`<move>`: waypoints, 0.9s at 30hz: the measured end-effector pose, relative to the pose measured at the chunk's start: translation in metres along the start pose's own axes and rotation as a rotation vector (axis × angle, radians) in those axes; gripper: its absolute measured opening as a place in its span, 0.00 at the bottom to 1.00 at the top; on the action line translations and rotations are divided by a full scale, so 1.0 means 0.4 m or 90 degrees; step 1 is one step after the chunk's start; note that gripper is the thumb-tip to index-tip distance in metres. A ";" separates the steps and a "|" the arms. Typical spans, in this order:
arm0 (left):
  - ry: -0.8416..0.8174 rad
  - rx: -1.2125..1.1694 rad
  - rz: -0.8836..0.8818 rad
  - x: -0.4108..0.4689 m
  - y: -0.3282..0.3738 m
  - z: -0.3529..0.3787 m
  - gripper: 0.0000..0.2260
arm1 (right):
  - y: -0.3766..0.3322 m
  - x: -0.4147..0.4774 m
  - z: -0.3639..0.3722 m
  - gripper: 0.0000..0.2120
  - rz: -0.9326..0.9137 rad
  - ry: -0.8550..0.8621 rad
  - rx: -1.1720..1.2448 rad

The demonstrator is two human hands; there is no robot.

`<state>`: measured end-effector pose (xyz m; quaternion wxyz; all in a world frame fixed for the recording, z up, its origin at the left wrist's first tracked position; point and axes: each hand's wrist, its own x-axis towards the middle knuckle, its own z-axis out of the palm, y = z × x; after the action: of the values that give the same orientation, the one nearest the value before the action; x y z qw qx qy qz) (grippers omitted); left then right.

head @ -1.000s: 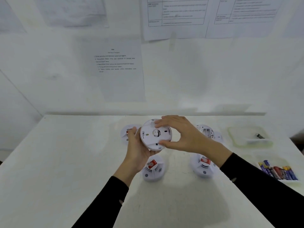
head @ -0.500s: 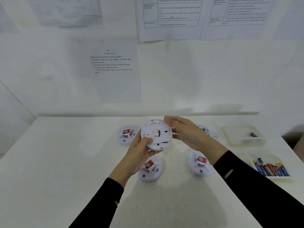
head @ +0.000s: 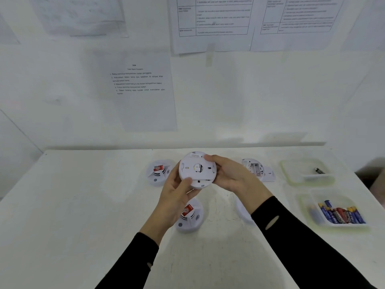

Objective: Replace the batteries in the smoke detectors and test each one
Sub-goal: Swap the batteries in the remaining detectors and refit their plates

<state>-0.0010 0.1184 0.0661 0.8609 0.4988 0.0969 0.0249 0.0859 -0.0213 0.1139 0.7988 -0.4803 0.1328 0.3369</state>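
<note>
Smoke detector [head: 197, 171] between left hand [head: 177, 197] and right hand [head: 231, 177]; fingers [head: 208, 158] clamped round rim.

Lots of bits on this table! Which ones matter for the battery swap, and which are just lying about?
Job: held smoke detector, gripped by left hand and right hand; far-left detector; near detector; opened detector; half-hidden detector; tray of batteries; container with one battery.
Lying about: printed sheets on the wall.

White wall [head: 250, 97], taped papers [head: 143, 90], white table [head: 73, 205].
</note>
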 end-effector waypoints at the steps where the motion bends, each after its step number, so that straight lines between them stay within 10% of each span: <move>1: 0.004 0.005 0.003 0.000 -0.003 0.001 0.19 | 0.002 0.001 0.004 0.02 -0.001 0.000 0.008; 12: 0.023 -0.026 -0.010 0.008 0.000 -0.007 0.15 | 0.009 0.012 0.036 0.06 0.005 0.044 0.074; 16: 0.024 -0.044 -0.017 0.022 -0.004 -0.025 0.15 | 0.025 0.029 0.023 0.24 -0.059 0.024 0.024; 27: 0.096 0.239 0.036 0.153 0.038 -0.133 0.20 | 0.037 0.083 -0.087 0.15 -0.557 0.031 -0.873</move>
<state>0.0494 0.1800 0.0446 0.7422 0.6497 0.1497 0.0677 0.1044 -0.0328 0.0684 0.3834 -0.8784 -0.2852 -0.0096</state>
